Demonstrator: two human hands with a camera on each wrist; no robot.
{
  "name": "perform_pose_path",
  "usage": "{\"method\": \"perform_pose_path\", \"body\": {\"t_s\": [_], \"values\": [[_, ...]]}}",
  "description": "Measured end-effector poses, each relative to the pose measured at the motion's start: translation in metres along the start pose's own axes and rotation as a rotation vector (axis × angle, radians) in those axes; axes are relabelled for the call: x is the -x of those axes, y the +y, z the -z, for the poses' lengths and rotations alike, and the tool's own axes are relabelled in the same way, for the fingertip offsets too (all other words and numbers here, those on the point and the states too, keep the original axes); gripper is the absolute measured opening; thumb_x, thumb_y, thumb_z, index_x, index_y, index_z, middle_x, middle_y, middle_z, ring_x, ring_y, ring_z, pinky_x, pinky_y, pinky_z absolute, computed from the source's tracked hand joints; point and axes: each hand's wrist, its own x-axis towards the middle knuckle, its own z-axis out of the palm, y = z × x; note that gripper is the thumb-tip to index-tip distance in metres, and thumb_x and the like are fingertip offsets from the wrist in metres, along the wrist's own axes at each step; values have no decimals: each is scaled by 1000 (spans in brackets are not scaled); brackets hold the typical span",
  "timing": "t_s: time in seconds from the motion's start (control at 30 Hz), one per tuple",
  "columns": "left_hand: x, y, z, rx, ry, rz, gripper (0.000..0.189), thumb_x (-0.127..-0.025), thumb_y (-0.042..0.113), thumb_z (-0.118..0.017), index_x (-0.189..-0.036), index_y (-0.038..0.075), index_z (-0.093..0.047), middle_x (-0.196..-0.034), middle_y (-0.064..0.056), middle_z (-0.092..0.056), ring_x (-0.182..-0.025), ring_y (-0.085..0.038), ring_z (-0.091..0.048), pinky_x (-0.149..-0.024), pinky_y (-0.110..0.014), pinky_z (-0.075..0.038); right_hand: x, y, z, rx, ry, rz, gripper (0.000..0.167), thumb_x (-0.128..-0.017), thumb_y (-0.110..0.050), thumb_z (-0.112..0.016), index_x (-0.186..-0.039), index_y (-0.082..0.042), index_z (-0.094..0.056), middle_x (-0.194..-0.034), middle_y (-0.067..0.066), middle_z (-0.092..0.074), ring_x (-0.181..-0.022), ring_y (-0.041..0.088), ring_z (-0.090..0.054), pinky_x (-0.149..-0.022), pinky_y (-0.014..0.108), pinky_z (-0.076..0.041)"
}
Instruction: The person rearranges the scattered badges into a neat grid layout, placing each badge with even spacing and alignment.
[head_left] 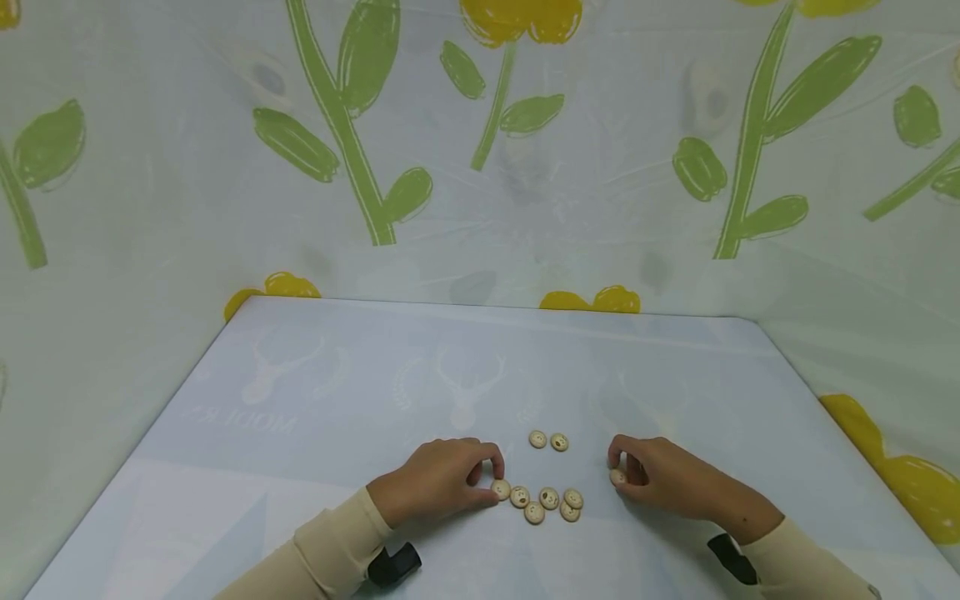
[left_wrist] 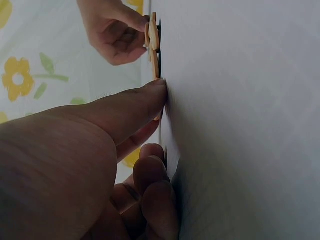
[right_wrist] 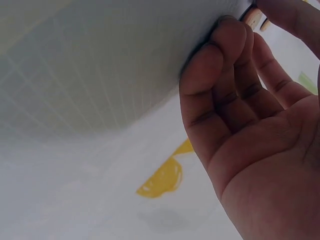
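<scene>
Between thumb and index finger my left hand (head_left: 442,477) pinches a round, light wooden button (head_left: 501,489) at the left end of a small group. Touching or close beside it lies a button with a dark mark (head_left: 520,497). Several more buttons (head_left: 549,498) continue to the right, and one button (head_left: 573,498) overlaps another button (head_left: 570,512). To the right of the group, my right hand (head_left: 663,475) holds a single button (head_left: 617,477) by its edges, low over the table. From the left wrist, the grouped buttons (left_wrist: 153,35) show edge-on, partly behind the thumb.
Two buttons (head_left: 548,440) lie side by side farther back, between the hands. The pale table (head_left: 360,375) has faint deer-head prints. A white curtain with green and yellow flowers (head_left: 570,225) hangs behind it. Dark straps (head_left: 393,565) sit at both wrists.
</scene>
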Motion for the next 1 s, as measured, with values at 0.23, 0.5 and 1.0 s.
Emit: {"method": "perform_pose_path", "body": {"t_s": [0.23,0.5,1.0], "values": [[1,0,1,-1,-3,1,21,-85,34,-79,-99,30,-63,-72,12,-49,-61,-1,-43,-59,-23,-35,0,3,2,-14,-17,9,15,-92,-18,-70,-102,-19,-58,-70,-11,-53,-63,0,-49,-58,21,-44],[1,1,1,12,-1,-6,20,-86,32,-79,-99,29,-64,-72,12,-50,-61,-1,-43,-59,-23,-35,-1,5,1,-15,-23,5,13,-93,-20,-70,-101,-19,-60,-71,-11,-53,-64,0,-49,-58,21,-44],[1,1,1,14,-11,-4,21,-86,33,-79,-100,29,-64,-72,12,-50,-61,-1,-43,-58,-23,-35,-4,0,1,3,-9,23,11,-93,-19,-69,-99,-20,-60,-69,-12,-52,-62,0,-48,-57,21,-43]]}}
